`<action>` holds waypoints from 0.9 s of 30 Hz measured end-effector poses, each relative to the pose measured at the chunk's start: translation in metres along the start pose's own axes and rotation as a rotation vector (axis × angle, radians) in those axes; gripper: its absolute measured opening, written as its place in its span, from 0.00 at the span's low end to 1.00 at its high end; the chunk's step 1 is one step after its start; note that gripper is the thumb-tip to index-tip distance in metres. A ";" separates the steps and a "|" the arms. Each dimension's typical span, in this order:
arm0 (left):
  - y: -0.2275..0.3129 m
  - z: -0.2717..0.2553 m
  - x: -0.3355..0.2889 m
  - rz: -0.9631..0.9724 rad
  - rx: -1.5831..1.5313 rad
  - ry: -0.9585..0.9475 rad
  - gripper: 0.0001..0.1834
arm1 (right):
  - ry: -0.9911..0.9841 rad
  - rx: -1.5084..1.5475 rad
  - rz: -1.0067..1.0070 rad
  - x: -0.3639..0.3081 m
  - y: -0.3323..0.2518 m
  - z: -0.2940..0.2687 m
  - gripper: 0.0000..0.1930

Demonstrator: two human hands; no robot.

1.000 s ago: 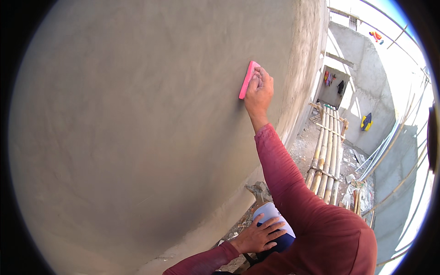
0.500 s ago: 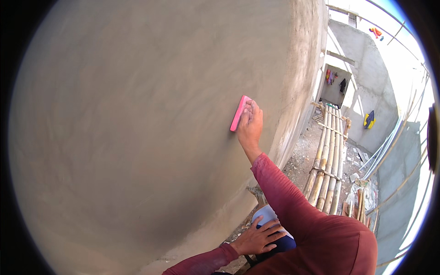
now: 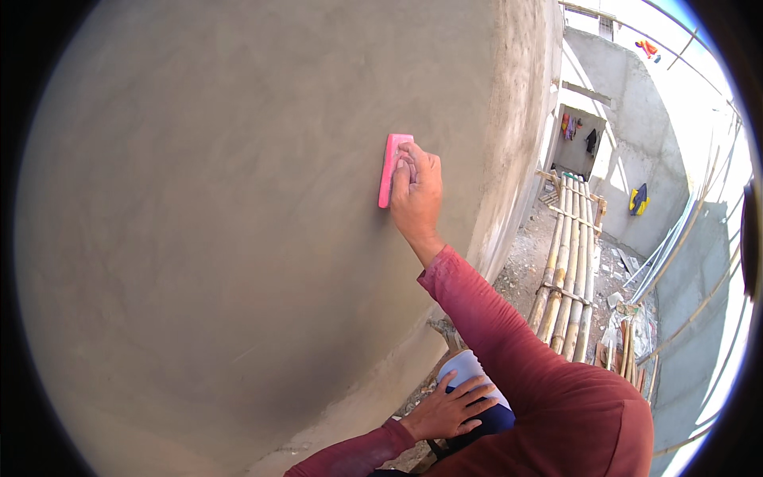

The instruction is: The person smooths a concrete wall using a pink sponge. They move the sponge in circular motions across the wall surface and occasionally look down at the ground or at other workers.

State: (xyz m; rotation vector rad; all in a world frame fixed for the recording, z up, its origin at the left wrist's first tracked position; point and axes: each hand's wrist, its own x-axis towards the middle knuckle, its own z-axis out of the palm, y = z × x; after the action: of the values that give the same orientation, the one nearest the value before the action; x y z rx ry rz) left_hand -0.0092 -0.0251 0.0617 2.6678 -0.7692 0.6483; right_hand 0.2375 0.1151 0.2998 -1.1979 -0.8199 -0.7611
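A pink plastering float [image 3: 389,172] lies against the wet grey plaster wall [image 3: 238,199], its long side nearly upright. My right hand [image 3: 419,191] is closed round the float's back, arm stretched up and forward in a dark red sleeve. Low in the view, my left hand [image 3: 451,409] rests with fingers spread on my leg, over white and dark blue cloth [image 3: 470,374]. It holds nothing.
To the right, a walkway of lashed bamboo poles [image 3: 569,262] runs away above rubble-strewn ground [image 3: 520,270]. Beyond it stand a grey concrete wall [image 3: 648,135] with a hanging yellow and dark cloth [image 3: 638,200], and thin poles [image 3: 675,238].
My right hand has slid the float up and to the left across the plaster, and the float has turned a little more upright. My left hand stays in place.
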 end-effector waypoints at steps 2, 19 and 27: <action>0.004 0.001 0.002 0.007 -0.009 -0.006 0.26 | 0.022 -0.046 -0.032 0.039 -0.002 -0.004 0.16; 0.005 -0.003 -0.005 0.005 -0.013 0.039 0.28 | -0.038 -0.046 -0.146 0.016 -0.015 0.009 0.15; 0.008 0.003 -0.001 -0.009 -0.015 -0.071 0.30 | 0.132 0.008 0.016 0.008 0.010 0.008 0.15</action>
State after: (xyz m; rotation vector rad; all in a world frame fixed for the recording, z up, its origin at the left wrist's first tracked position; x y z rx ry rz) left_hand -0.0140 -0.0326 0.0596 2.6922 -0.7762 0.5463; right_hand 0.2489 0.1239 0.3032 -1.1333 -0.7033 -0.8140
